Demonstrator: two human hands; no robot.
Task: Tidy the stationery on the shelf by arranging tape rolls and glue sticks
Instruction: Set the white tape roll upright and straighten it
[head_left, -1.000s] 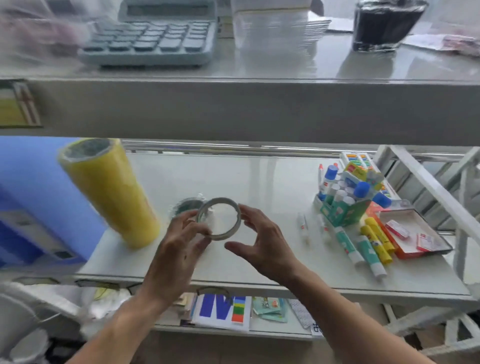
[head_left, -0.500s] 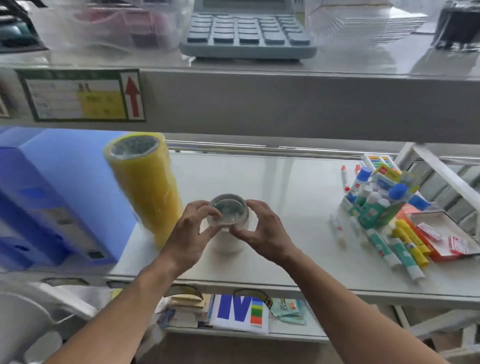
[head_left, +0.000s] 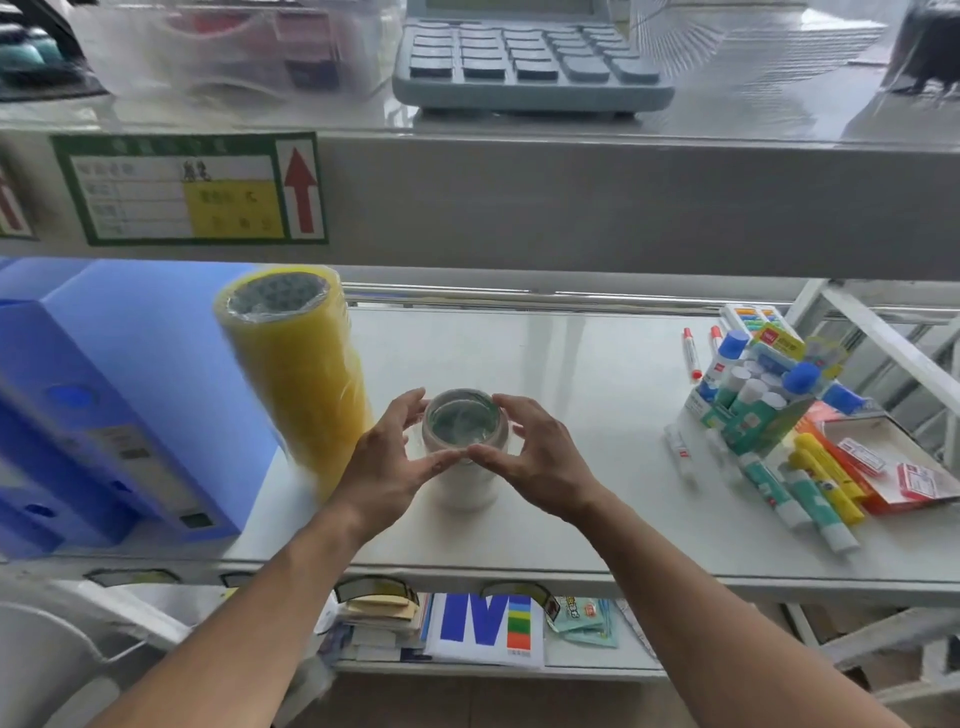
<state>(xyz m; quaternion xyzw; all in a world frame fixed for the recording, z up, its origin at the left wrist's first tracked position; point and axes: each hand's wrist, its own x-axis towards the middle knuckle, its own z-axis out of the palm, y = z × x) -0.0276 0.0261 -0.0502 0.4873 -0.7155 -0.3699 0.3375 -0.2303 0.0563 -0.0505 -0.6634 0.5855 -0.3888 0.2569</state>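
Squaring up the clear tape stack (head_left: 460, 457) at shelf (head_left: 571, 374) centre.

Left hand (head_left: 387, 462) and right hand (head_left: 530, 457) cup its top roll, fingers curled, thumbs nearly meeting; a second ago that roll was in the air. Next (my guess): let go gently, then gather the glue sticks (head_left: 795, 483) at 3 o'clock. Yellow rolls (head_left: 296, 364) stand at 10.

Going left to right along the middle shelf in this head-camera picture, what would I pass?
Blue file box → tall yellow tape stack → small clear tape stack cupped between left hand and right hand → box of glue sticks → loose glue sticks → open red-edged box.
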